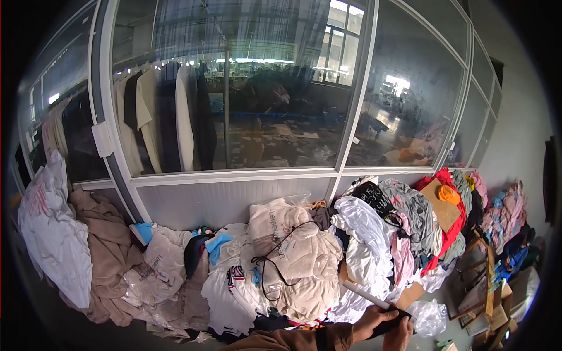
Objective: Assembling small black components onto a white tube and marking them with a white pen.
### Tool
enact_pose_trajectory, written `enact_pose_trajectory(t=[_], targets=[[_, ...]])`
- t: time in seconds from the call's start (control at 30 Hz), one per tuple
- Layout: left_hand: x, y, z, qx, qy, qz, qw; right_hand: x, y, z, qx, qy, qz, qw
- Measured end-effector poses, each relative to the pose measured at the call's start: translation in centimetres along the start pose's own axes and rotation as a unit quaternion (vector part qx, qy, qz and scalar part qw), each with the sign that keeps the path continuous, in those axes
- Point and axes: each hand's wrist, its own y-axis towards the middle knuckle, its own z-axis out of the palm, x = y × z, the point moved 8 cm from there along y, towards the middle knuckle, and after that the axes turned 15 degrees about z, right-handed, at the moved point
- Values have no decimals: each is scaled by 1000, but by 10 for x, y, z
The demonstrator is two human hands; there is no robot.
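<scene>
My left hand [373, 321], its arm in a brown sleeve with a dark band near the wrist, closes around a black item [389, 326] that looks like folded cloth. A slim white rod [367, 295] with a brownish tip sticks out from beside its fingers toward the upper left. Against the other side of the black item, my right hand [398, 336] is pinched closed. What the black item is exactly cannot be made out. Behind the hands lies a long heap of garments, with white clothes [357, 257] closest, and clear plastic wrap [429, 317] on the right.
Beige garments in clear bags [293, 228] top the middle of the heap. A full white sack [55, 234] stands at the far left. Cardboard [440, 205] and an orange item [448, 194] rest on red cloth. A wooden frame [490, 281] stands right. Glazed partitions [234, 175] rise behind.
</scene>
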Motion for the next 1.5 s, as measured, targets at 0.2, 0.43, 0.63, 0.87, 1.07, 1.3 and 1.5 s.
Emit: enact_pose_trajectory(t=[0.2, 0.43, 0.63, 0.87, 1.07, 1.3, 1.5], targets=[[15, 2, 1, -3, -106, -14, 994, -14, 15, -41, -40, -57, 24, 997], [1, -5, 2, -17, -153, -24, 988, 13, -20, 3, -58, -407, -317, 854], [-17, -16, 15, -5, -104, -42, 994, 3, -7, -5, -54, -79, -53, 994], [-11, -16, 14, 12, -100, -75, 992, 2, -7, -13, -32, -52, 12, 998], [6, -16, 21, 40, -162, -69, 984, 9, -13, -18, -40, -181, -153, 971], [-1, -14, 11, 28, -120, -37, 992, -6, -6, -19, -21, -68, -16, 997], [-2, -11, -5, 6, -61, -16, 998, -19, -1, -6, 18, -18, 26, 999]])
